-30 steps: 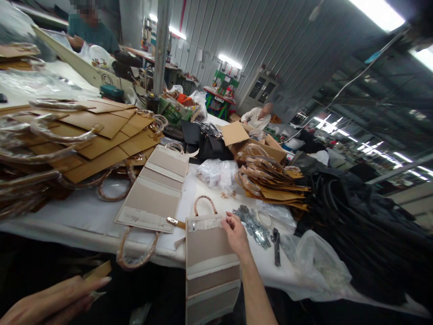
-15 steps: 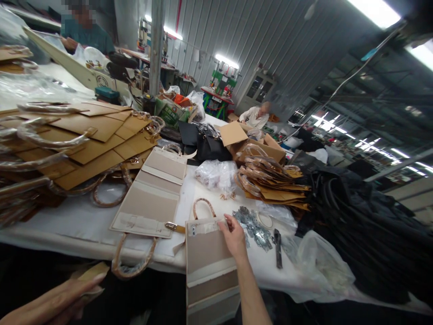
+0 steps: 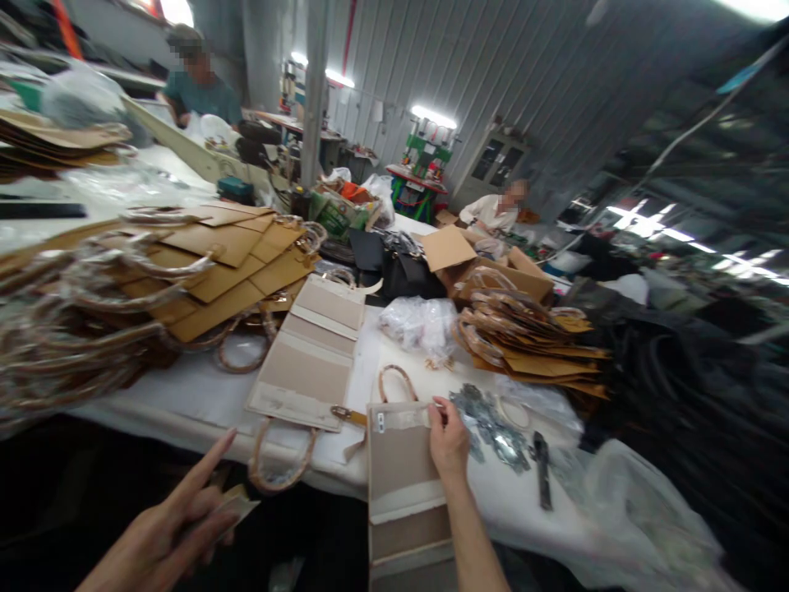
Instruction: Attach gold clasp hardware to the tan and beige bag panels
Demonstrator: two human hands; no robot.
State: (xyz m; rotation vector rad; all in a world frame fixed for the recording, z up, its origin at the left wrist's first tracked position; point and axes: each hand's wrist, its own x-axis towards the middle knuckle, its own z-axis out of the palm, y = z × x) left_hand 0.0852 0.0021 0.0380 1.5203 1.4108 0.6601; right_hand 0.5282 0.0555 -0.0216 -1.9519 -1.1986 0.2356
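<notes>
A flat beige bag panel (image 3: 403, 477) with a brown looped handle (image 3: 398, 380) hangs over the front edge of the white table (image 3: 185, 395). My right hand (image 3: 449, 440) pinches the panel's top right corner, beside a strip of clear wrap. My left hand (image 3: 173, 530) is low at the left, below the table edge, with the index finger stretched out and a small tan strip (image 3: 237, 503) held under the other fingers. A second beige panel (image 3: 311, 353) with a brass buckle (image 3: 342, 413) lies just left of the first one.
Tan bag panels with wrapped handles (image 3: 203, 263) are heaped at left, another stack (image 3: 523, 337) at right. Small metal fittings (image 3: 493, 423), a black tool (image 3: 542, 469), a plastic bag (image 3: 419, 321), a cardboard box (image 3: 486, 267) and black material (image 3: 678, 386) lie around. Two people work behind.
The camera swung a little left and down. My left hand rose and its index finger stretched out. My right hand kept its pinch on the panel's top edge.
</notes>
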